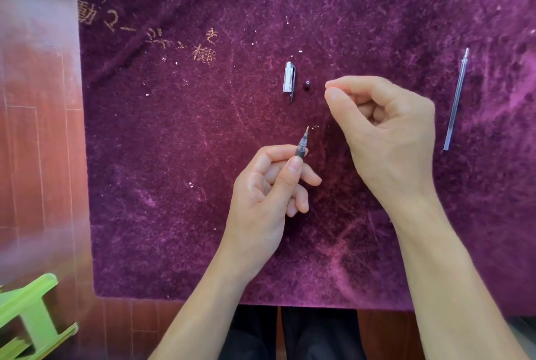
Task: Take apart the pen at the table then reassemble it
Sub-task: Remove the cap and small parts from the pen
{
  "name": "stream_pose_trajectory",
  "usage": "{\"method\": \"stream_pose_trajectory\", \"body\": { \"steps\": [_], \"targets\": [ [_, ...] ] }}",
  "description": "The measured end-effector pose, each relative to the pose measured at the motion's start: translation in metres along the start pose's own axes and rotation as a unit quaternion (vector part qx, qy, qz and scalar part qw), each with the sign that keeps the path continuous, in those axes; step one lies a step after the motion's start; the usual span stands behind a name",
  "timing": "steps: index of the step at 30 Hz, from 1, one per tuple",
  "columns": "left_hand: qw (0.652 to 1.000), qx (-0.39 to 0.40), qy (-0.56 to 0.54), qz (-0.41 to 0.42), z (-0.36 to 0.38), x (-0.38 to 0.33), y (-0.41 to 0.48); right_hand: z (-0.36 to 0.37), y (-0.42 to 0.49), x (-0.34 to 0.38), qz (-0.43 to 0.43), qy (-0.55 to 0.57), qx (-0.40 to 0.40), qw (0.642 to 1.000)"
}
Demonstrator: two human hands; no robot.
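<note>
Fingers of the left hand pinch the pen's front section, thumb pressed along its dark grip sleeve and forefinger curled behind, so the clear cone and metal point stick up and away from the palm. Held that way, the end of the piece stays free, which I judge suits either pulling something off it or fitting something back on.

Just right of that tip hangs the right hand, its thumb and forefinger closed together at the tips and the other fingers curled loosely in. Whether anything small sits in that pinch I cannot tell; nothing shows between the pads.

Beyond the tip, on the purple cloth, the clear cap with its clip lies flat, and a small dark round piece rests just right of it, both near the right hand's fingertips. Far right of the tip, well apart from everything, the long thin refill lies alone. Spreading the parts out like this probably keeps each one easy to find. By these signs the pen is apart, with reassembly not yet done.
</note>
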State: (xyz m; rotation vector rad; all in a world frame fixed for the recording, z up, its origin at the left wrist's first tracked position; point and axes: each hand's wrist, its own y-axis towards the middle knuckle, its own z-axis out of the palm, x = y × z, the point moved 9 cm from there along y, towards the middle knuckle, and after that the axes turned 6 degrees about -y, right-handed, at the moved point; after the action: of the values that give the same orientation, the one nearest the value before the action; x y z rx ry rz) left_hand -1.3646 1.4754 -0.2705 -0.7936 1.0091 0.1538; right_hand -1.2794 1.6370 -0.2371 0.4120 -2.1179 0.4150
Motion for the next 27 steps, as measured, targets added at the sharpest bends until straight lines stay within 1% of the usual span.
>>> {"method": "stream_pose_trajectory", "body": {
  "steps": [5, 10, 13, 17, 22, 27],
  "targets": [
    [1.0, 0.006, 0.004, -0.002, 0.005, 0.006, -0.01, 0.002, -0.034, -0.023, 0.079, 0.127, 0.063, 0.987],
    [1.0, 0.009, 0.011, -0.001, 0.008, 0.012, -0.024, 0.011, -0.068, -0.033, 0.115, 0.205, 0.136, 0.962],
    [1.0, 0.01, 0.013, -0.002, 0.01, 0.017, -0.032, 0.014, -0.084, -0.037, 0.145, 0.235, 0.159, 0.948],
    [1.0, 0.008, 0.011, -0.004, 0.01, 0.025, -0.044, 0.017, -0.101, -0.037, 0.171, 0.302, 0.175, 0.921],
    [1.0, 0.007, 0.012, -0.008, 0.011, 0.032, -0.054, 0.014, -0.109, -0.039, 0.179, 0.312, 0.179, 0.916],
    [1.0, 0.014, 0.013, -0.011, 0.018, 0.033, -0.059, 0.005, -0.106, -0.048, 0.197, 0.272, 0.159, 0.928]
  ]
}}
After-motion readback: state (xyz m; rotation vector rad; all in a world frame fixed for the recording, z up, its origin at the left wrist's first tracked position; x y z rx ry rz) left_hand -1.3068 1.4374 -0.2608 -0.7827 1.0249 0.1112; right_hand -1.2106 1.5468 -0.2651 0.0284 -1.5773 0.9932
